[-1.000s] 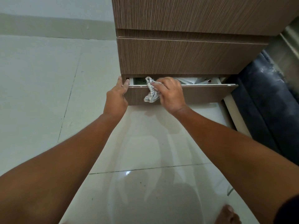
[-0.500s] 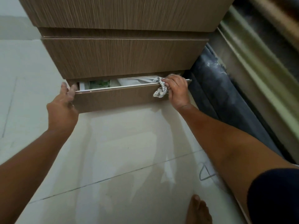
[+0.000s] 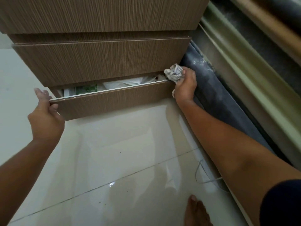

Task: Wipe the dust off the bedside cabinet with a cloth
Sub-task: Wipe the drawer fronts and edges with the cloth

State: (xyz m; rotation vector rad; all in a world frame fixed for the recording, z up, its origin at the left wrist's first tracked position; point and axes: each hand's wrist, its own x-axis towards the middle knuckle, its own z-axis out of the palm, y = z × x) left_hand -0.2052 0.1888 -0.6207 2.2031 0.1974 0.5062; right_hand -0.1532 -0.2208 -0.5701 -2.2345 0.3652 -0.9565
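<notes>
The brown wood-grain bedside cabinet [image 3: 101,59] fills the top of the view. Its bottom drawer [image 3: 114,100] is pulled partly out, with white papers and something green inside. My right hand [image 3: 184,85] is shut on a crumpled checked cloth [image 3: 173,73] at the right end of the drawer's top edge. At the drawer front's left end, my left hand [image 3: 45,118] grips the corner, thumb on the face and fingers over the top edge.
Glossy pale floor tiles [image 3: 114,160] lie below the cabinet. A dusty dark bed base [image 3: 216,101] and a greenish frame [image 3: 254,75] run along the right. A thin wire [image 3: 200,175] lies on the floor near my bare foot [image 3: 195,211].
My right hand has slid the cloth rightwards along the drawer's top edge, from near its left end to its right end. The view has turned right. My left hand stays at the left corner.
</notes>
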